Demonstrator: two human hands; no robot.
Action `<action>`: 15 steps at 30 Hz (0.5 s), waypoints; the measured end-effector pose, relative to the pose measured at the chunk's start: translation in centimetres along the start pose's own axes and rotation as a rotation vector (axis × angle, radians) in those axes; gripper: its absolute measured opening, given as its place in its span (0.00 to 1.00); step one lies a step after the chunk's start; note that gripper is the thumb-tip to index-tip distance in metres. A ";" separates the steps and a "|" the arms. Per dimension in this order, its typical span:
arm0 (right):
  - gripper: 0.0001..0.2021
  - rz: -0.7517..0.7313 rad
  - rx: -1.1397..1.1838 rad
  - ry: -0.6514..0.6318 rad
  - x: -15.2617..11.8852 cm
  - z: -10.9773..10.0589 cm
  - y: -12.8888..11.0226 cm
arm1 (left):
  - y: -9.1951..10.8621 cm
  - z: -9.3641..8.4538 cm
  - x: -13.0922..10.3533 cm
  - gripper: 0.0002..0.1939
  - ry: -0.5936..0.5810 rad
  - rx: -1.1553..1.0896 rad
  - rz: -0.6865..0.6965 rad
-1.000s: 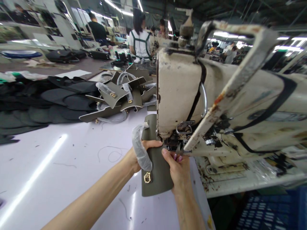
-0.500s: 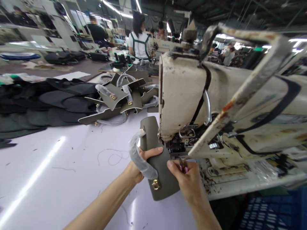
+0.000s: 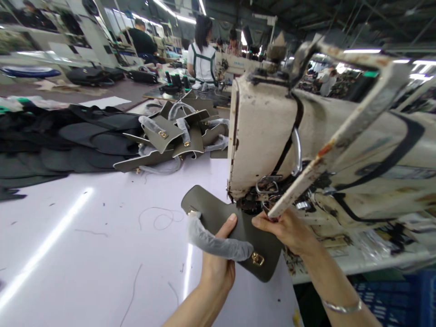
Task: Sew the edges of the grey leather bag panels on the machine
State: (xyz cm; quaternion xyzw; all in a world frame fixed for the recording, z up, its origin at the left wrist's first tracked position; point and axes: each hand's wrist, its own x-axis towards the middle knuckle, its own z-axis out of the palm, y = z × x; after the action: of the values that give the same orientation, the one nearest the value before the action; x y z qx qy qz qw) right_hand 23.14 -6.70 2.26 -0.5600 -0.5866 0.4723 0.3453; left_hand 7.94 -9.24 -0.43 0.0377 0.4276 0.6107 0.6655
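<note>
Leather-like olive panel (image 3: 250, 231) lies aslant at the lower centre of the frame, its upper edge just beside the underside of a worn cream sewing machine (image 3: 265, 131). Left hand (image 3: 216, 270) grips the panel, thumb pressed on its face and the other fingers mostly hidden. A plastic-wrapped handle (image 3: 218, 245) arches across that hand, with a gold clasp (image 3: 258, 259) at its lower right end. Right hand (image 3: 289, 229) has its thumb on the panel near the upper right edge; its fingers are partly hidden behind the machine's slanting bar (image 3: 303, 177), so I cannot tell what they close on. Loose threads lie on the white tabletop (image 3: 102, 254) at lower left. Similar olive pieces (image 3: 189, 136) with wrapped handles are heaped at upper centre, beside layered black pieces (image 3: 78, 131) at left.
</note>
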 end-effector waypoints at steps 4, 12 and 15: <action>0.08 0.001 0.084 0.070 0.0 0.3 0.3 | -0.1 -0.1 0.1 0.28 0.011 -0.028 0.000; 0.06 -0.048 0.030 0.161 0.1 0.4 0.4 | 0.3 0.3 0.5 0.24 0.026 0.013 0.033; 0.05 -0.062 0.043 0.201 0.1 0.5 0.5 | 0.5 0.4 0.7 0.25 0.036 0.026 0.027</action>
State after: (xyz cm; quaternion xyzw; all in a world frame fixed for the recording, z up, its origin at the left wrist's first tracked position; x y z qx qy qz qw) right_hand 22.86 -6.67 1.61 -0.5787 -0.5559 0.4151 0.4287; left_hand 7.73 -8.35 -0.23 0.0410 0.4469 0.6147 0.6487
